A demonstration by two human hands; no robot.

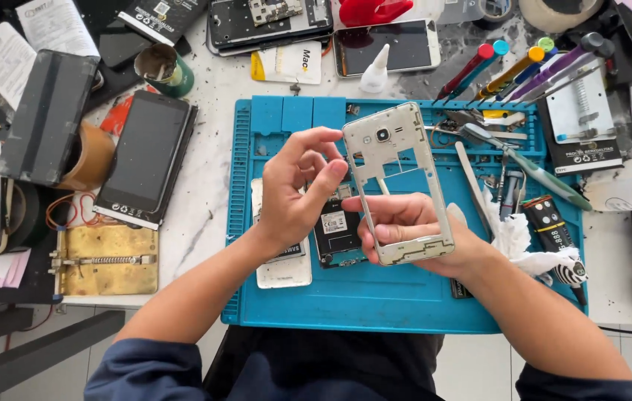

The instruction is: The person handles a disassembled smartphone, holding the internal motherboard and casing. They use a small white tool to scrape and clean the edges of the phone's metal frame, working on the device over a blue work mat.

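We hold a pale phone frame (399,182) up over the blue mat (375,297). Our right hand (412,234) grips its bottom end, and our left hand (297,189) pinches its top corner. The frame is already off the phone, we think. One phone body with a circuit board (336,230) lies open on the mat below, not put back together. We count one dark phone (145,156) to the left and about six screwdrivers (524,67) at the top.

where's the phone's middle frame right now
In the head view, the pale phone frame is held up at centre over the blue work mat, its lower end in the right hand and the left hand touching its upper left edge.
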